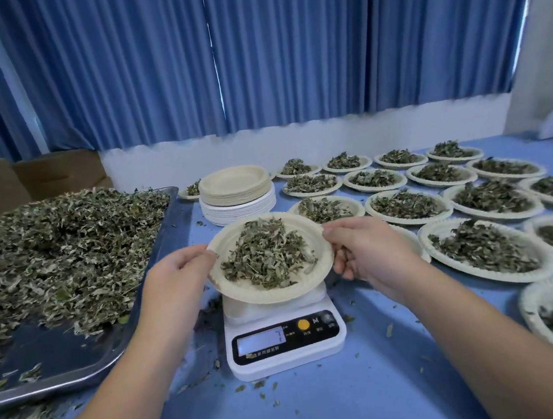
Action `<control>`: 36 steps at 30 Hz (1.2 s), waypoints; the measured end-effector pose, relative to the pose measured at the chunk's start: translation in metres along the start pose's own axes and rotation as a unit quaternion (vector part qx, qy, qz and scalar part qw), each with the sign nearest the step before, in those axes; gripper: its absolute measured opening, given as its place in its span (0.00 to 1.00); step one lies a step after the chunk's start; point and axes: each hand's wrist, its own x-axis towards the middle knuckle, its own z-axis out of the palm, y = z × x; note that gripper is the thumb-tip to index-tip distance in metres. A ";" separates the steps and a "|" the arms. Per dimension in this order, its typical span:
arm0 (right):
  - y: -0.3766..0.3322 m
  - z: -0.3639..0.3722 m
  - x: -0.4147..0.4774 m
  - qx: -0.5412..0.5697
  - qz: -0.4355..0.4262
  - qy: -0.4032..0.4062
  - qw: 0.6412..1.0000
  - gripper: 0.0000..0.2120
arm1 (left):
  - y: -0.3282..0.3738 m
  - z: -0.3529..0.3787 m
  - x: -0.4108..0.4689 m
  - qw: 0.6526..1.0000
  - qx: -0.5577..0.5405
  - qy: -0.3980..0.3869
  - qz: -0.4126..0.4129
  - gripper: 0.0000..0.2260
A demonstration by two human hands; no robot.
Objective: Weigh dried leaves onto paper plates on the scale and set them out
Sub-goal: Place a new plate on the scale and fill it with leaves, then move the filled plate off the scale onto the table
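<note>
Left hand (185, 271) and right hand (358, 248) pinch opposite rims of the plate (228, 283), flimsy, feather-light, its leaves (266, 255) loose, over the scale (283, 343).

Both forearms bare, no sleeves or jewellery.

Pleated blue curtains (250, 50) cover the full width behind the work area, hanging above a white wall strip (295, 141). Brown cardboard boxes (24, 183) stand at the far left, below the curtains. A blue covering (374, 387) spans the table surface, and a pale panel (542, 75) rises at the far right.
</note>
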 end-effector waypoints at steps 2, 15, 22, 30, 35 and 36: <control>-0.005 -0.003 -0.006 0.034 -0.001 -0.002 0.999 0.07 | 0.004 -0.001 -0.003 1.000 -0.024 -0.011 -0.002 0.06; -0.055 -0.098 -0.053 0.007 -0.002 0.113 0.994 0.09 | 0.055 0.082 -0.040 0.977 -0.172 -0.124 -0.017 0.04; -0.077 -0.227 -0.095 -0.003 0.044 0.171 0.984 0.06 | 0.099 0.199 -0.082 0.943 -0.231 -0.238 -0.033 0.05; -0.080 -0.368 -0.172 0.036 0.112 0.257 0.959 0.12 | 0.149 0.318 -0.164 0.893 -0.205 -0.393 -0.073 0.06; -0.076 -0.437 -0.214 0.065 0.107 0.317 0.940 0.09 | 0.171 0.359 -0.202 0.873 -0.160 -0.453 -0.086 0.04; -0.073 -0.449 -0.221 0.068 0.104 0.344 0.931 0.09 | 0.173 0.363 -0.208 0.866 -0.166 -0.462 -0.093 0.04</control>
